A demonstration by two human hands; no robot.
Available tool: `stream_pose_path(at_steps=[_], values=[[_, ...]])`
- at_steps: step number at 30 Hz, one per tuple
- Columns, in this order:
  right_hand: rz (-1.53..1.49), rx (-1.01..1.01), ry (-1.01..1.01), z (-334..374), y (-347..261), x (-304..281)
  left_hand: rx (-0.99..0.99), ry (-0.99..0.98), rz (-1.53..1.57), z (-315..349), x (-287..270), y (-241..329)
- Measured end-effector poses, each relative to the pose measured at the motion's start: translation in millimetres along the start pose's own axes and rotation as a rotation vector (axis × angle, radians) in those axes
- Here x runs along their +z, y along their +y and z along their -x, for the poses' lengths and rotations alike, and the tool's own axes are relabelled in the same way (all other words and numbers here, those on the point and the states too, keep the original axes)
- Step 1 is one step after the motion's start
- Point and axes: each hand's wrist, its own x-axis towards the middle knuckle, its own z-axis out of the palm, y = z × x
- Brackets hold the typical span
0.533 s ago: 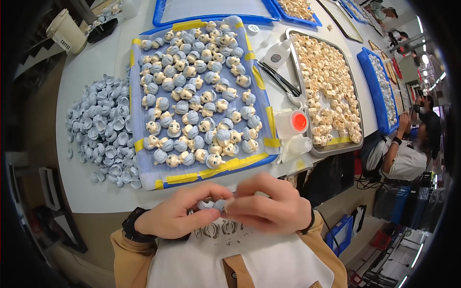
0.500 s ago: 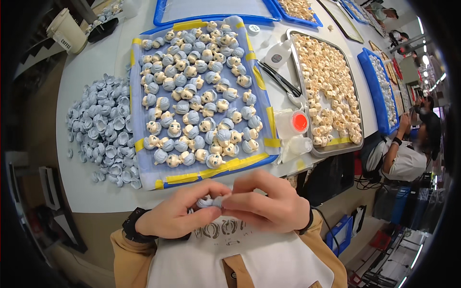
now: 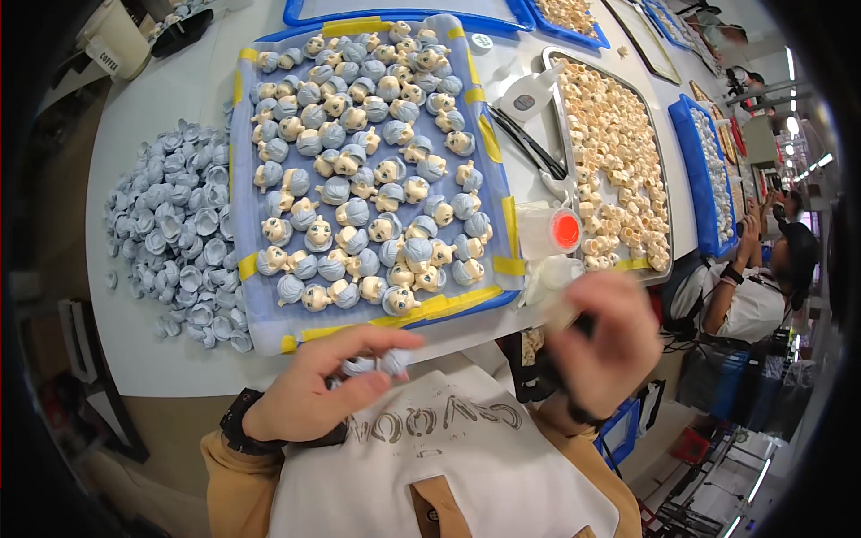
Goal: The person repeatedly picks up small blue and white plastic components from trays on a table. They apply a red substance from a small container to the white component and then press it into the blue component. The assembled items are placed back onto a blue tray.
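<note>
My left hand (image 3: 332, 381) is closed on small light-blue doll hair pieces (image 3: 393, 362), pinched between thumb and fingers above my apron. Whether a doll face sits among them is hidden. My right hand (image 3: 612, 341), smeared by motion, is raised at the table's front edge, nearest a white crumpled cloth or small container (image 3: 552, 276). A pale blur shows at its fingertips, too unclear to name. Ahead of both hands, a blue tray (image 3: 511, 285) lined with sheeting and yellow tape bears many small doll heads (image 3: 318, 235) with light-blue hair.
Loose blue hair shells (image 3: 175, 224) lie heaped at the left. A metal tray (image 3: 665, 193) of cream-coloured doll face parts stands right, beside a cup with an orange-red top (image 3: 565, 230), black tweezers (image 3: 525, 142) and a white bottle (image 3: 527, 95). Another person (image 3: 749, 296) sits at far right.
My right hand has left the hair pieces and swung right, toward the cup and metal tray. My left hand keeps hold of them and has shifted slightly left.
</note>
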Motion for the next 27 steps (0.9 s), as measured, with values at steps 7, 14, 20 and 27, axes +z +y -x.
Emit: stream_pose_path(at_steps=[7, 14, 20, 27], values=[[0.376, 0.093, -0.070, -32, 22, -29, -0.001, 0.015, 0.163, 4, -1, 0], [0.438, 0.099, -0.140, -37, 33, -23, 0.101, 0.162, 0.143, 10, -4, -10], [0.410, 0.113, -0.160, -39, 35, -26, 0.094, 0.186, 0.169, 8, -1, -7], [0.393, 0.119, -0.195, -40, 39, -28, 0.110, 0.225, 0.165, 7, -1, -7]])
